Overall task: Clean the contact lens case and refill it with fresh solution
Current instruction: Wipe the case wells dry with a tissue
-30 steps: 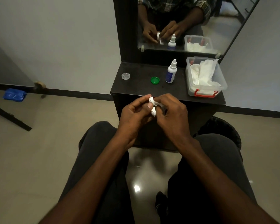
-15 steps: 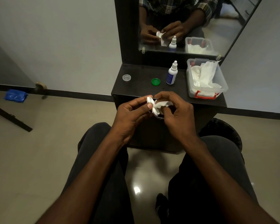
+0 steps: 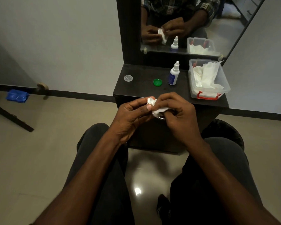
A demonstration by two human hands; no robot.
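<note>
My left hand pinches the white contact lens case between thumb and fingers, just in front of the dark shelf. Against the case, my right hand holds a crumpled white tissue; most of the case is hidden by the tissue and fingers. On the shelf stand a white solution bottle with a blue label, a green cap and a clear cap.
A clear plastic box with red handles holds white tissues at the shelf's right end. A mirror rises behind the shelf. A dark bin sits by my right knee. A blue object lies on the floor at left.
The tissue has come out further between my hands and now covers more of the case. Both hands stay together in front of the shelf.
</note>
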